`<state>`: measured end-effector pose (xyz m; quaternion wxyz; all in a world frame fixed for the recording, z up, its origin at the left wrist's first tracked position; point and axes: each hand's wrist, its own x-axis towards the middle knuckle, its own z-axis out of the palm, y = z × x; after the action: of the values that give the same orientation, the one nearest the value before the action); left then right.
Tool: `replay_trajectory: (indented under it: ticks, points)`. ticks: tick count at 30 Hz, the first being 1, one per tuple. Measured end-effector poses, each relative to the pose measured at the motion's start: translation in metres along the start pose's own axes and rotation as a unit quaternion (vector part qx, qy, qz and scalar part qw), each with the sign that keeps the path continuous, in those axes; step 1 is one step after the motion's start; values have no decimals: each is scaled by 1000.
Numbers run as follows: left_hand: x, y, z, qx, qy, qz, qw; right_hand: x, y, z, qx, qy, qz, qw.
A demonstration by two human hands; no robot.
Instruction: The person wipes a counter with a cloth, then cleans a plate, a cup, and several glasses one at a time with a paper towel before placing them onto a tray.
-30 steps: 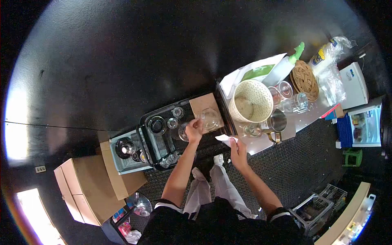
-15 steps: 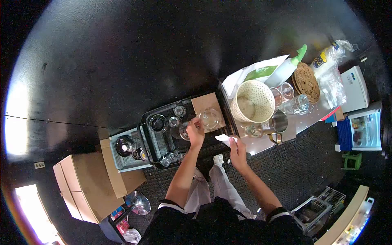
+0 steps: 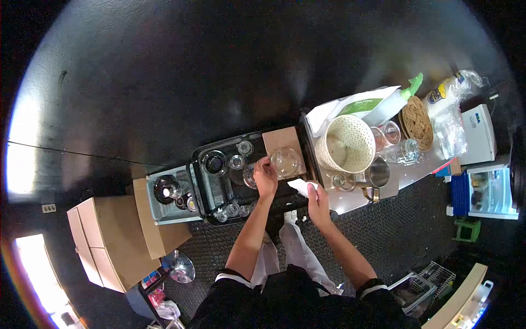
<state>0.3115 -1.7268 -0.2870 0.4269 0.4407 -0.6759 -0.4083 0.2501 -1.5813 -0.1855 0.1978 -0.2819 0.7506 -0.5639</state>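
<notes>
My left hand is closed at the left edge of a round clear glass vessel, its fingers bent against the rim. The vessel stands on a brown board at the right end of the black tray. A folded white cloth or tissue is pinched in my right hand, just right of the tray. Several small glasses, among them one near the back, and a dark round dish stand in the tray.
A cream perforated basket, a metal pitcher, glass jars, a spray bottle and a wicker piece crowd the right counter. Cardboard boxes stand at left, beside a grey basket.
The view has shifted slightly, so the counter items appear further right and lower. Both hands stay in nearly the same places, the right one still with the white cloth or tissue.
</notes>
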Motion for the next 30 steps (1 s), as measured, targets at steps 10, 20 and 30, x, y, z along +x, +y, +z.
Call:
replay_trajectory:
  ticks: [10,20,30]
  points:
    - [-13,-50,-76,271,-103,-61,955,4,8,16,21,-42,28,999]
    - [-3,-28,-62,383,-165,-148,897,-2,20,14,7,-83,32,996]
    - [-4,-46,-60,377,-135,-117,909,-6,16,7,0,-70,38,997]
